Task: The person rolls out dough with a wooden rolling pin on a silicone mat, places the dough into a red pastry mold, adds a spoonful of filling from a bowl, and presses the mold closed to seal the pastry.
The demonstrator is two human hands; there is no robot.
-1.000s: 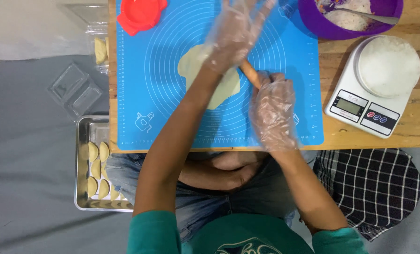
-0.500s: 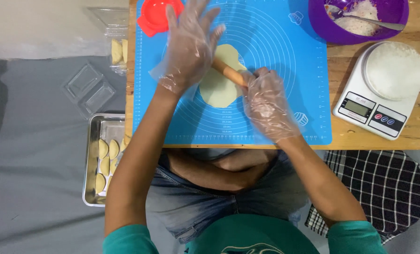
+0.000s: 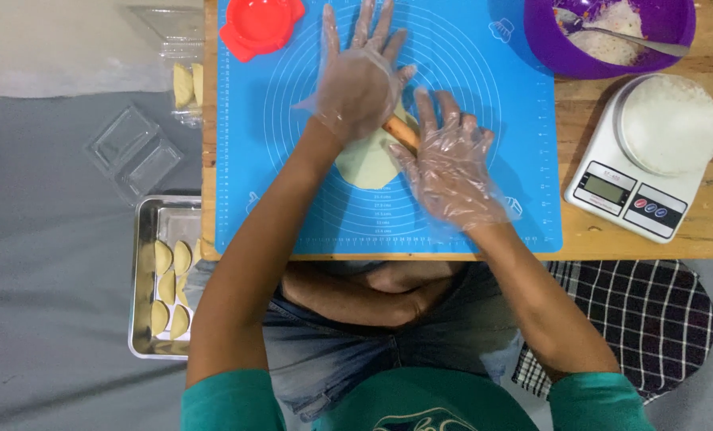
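Hands hiding most of the work

The gloved left hand and right hand are covering most of the rolling pin and dough; the purple bowl is running off the top edge.

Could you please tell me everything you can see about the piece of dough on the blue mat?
The dough is a pale yellowish, flattened sheet, roughly round, lying flat near the middle of the blue mat. A wooden rolling pin lies across its upper part, pressed by the gloved left hand and right hand, which cover much of it. Its lower edge looks smooth.
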